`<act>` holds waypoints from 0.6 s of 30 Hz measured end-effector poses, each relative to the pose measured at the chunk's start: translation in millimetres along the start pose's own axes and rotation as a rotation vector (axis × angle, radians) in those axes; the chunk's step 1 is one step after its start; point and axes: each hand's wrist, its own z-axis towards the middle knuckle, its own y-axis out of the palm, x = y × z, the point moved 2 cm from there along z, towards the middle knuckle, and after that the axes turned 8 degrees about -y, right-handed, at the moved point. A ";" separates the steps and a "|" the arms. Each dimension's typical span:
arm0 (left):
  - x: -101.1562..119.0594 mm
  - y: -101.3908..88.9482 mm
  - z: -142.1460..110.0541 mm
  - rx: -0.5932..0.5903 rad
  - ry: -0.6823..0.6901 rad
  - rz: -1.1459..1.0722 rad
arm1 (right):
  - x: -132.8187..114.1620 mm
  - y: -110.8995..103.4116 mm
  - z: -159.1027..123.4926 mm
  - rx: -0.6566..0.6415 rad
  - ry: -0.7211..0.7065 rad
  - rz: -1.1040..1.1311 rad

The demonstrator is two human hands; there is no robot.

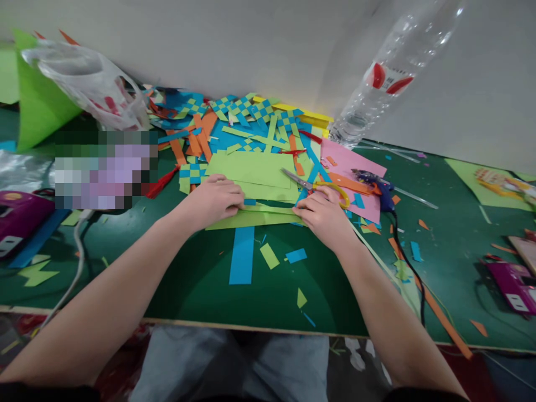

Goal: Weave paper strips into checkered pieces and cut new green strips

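A light green paper strip [270,216], which looks folded along its length, lies across the table in front of me. My left hand [216,198] presses and grips its left end with the fingers curled. At the right end, my right hand [321,211] pinches the same paper between thumb and fingers. Just beyond are larger green paper sheets [247,170]. Scissors [295,178] with yellow handles rest partly on them, blades pointing left, close to my right fingers. A blue paper strip [242,259] sticks out below the folded green paper toward me.
Woven blue-and-green paper pieces [243,109] are heaped by the wall. A clear plastic bottle [387,78] and a blue glue gun [383,192] stand or lie to the right. Leftward are a plastic bag [94,84] and a purple box-shaped device [25,223]. Paper scraps litter the green table.
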 end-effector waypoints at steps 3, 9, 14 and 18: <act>-0.9 1.2 0.2 -0.003 0.005 0.012 | -0.4 -0.5 1.1 0.009 -0.002 0.010; -1.7 3.2 0.4 -0.001 0.011 0.033 | 0.0 -0.5 2.7 0.021 -0.001 0.027; -2.2 2.1 0.7 0.000 0.009 0.010 | -0.2 -0.2 1.7 0.012 -0.013 0.013; -2.6 2.3 0.4 0.012 0.029 0.013 | -0.5 -0.7 1.5 0.001 -0.001 0.038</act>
